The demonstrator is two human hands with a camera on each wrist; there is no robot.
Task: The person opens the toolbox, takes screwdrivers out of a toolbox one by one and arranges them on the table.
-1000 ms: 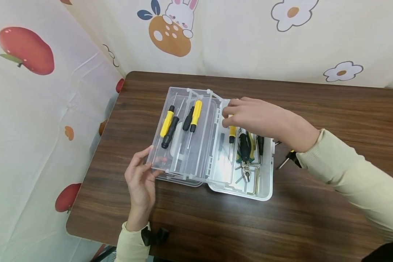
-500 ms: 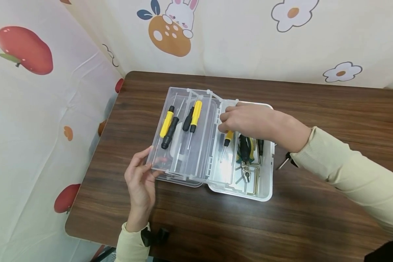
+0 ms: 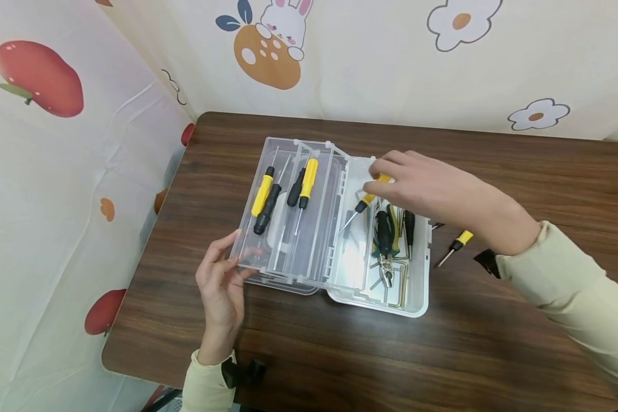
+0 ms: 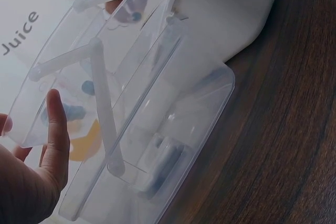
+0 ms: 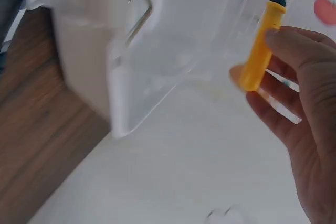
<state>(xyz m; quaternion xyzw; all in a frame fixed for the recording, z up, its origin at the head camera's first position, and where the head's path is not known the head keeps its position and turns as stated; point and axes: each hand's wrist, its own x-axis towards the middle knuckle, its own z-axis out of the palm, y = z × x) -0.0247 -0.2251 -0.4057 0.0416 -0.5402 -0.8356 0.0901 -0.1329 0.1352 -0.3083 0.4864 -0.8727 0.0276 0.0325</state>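
Note:
My right hand (image 3: 432, 186) pinches the yellow handle of a screwdriver (image 3: 369, 197) over the white toolbox (image 3: 419, 300). Its shaft slants down to the left, and the right wrist view shows the handle (image 5: 261, 51) between thumb and fingers. My left hand (image 3: 221, 286) grips the near left corner of the clear tray (image 3: 319, 234), raised on hinged arms (image 4: 105, 108) beside the box. Two yellow-and-black screwdrivers (image 3: 262, 194) and two black-handled ones (image 3: 269, 209) lie in the tray. Pliers (image 3: 385, 234), hex keys (image 3: 404, 280) and a black-handled tool (image 3: 409, 226) lie in the box.
Right of the toolbox, another yellow-and-black screwdriver (image 3: 459, 242) lies on the brown wooden table (image 3: 340, 355). A printed cloth (image 3: 371, 74) hangs behind the table and along its left side. A white oblong piece (image 3: 278, 223) shows through the tray.
My right hand first shifts slightly left, then back to the right, the screwdriver in it turning from near upright to slanted. The left hand and tray stay put.

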